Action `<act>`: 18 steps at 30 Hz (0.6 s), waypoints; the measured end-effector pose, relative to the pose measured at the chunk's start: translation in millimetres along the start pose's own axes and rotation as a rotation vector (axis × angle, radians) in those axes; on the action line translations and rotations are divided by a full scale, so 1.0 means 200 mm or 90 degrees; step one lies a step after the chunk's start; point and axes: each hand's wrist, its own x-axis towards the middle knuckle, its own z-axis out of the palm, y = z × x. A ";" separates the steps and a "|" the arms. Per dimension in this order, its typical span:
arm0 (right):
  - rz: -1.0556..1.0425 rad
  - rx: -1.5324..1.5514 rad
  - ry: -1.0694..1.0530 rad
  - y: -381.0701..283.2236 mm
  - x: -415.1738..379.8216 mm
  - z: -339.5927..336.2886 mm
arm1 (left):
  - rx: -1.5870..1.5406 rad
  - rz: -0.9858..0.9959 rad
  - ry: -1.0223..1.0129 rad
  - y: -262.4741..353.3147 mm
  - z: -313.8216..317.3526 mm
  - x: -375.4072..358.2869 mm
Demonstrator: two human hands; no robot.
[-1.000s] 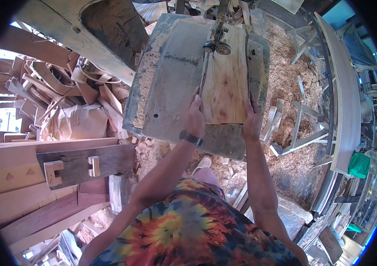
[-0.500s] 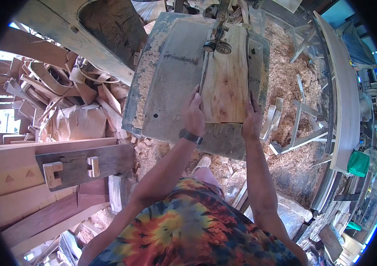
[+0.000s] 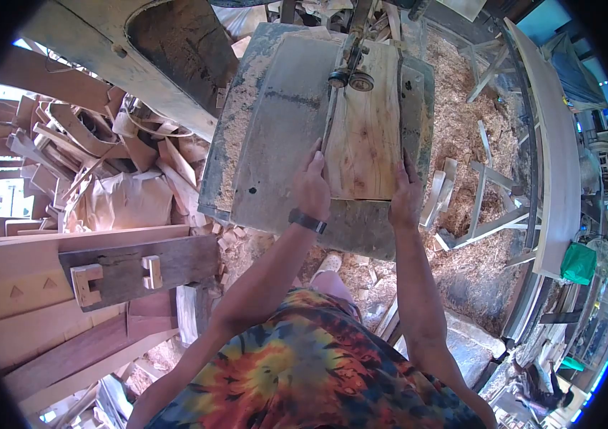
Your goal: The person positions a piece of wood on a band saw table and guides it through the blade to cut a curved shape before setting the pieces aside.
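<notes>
A pale wooden board (image 3: 365, 143) with small knots lies flat on the worn machine table (image 3: 279, 129). Its far part passes under a blade guide with two small round rollers (image 3: 350, 80). My left hand (image 3: 314, 187), with a dark band at the wrist, presses along the board's left edge. Against the right edge, near the board's close end, rests my right hand (image 3: 407, 196). The two hands hold the board between them, their fingers pointing forward.
At the left are piled wood offcuts (image 3: 96, 143) and a dark plank (image 3: 136, 268) with two small blocks. Sawdust (image 3: 447, 93) covers the floor on the right, around a wooden frame (image 3: 483, 200). The large machine body (image 3: 104, 43) stands at upper left.
</notes>
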 end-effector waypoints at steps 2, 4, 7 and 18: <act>0.004 0.002 0.000 0.03 0.01 -0.01 | -0.002 0.004 0.002 0.00 0.00 0.00; 0.008 0.005 0.000 0.05 0.03 -0.01 | -0.003 0.009 0.005 0.02 0.01 0.00; 0.014 0.022 0.018 0.05 0.03 -0.01 | 0.005 -0.037 0.020 0.05 0.02 -0.01; 0.026 0.030 0.024 0.06 0.03 0.01 | 0.012 -0.004 0.003 0.02 0.00 0.03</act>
